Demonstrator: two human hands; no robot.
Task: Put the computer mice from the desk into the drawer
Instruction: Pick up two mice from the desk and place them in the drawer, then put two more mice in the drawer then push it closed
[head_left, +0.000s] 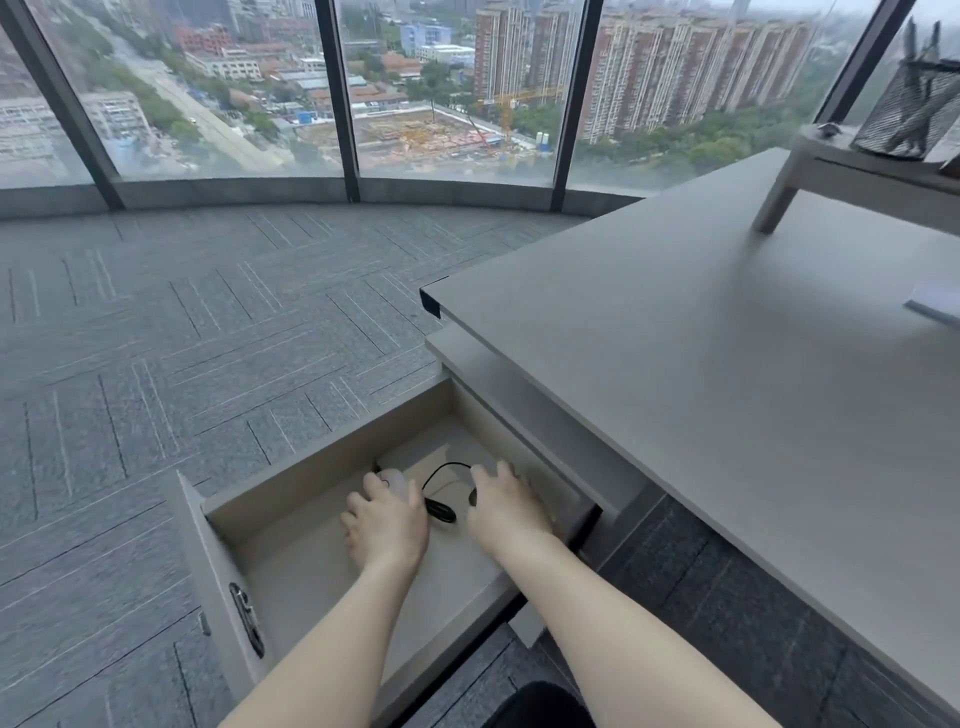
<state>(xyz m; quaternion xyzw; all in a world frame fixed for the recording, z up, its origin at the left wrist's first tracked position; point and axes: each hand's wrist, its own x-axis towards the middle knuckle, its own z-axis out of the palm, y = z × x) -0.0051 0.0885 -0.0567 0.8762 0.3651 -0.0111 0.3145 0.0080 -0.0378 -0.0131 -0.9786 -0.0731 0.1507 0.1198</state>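
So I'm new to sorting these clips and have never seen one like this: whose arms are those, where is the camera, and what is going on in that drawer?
There is no machine here. A person wears a wide-angle camera on the head, so this single picture looks forward and down along their own bare arms. That lens also bends the windows and floor.

Both hands reach into an open drawer pulled out beside a grey desk. The left hand rests on a white mouse. The right hand covers something dark, probably a second mouse, but it is mostly hidden. A black cable loops between the hands.

The visible desk surface carries a small raised shelf with a mesh pen holder, plus a pale flat item at the right edge, too cropped to name.
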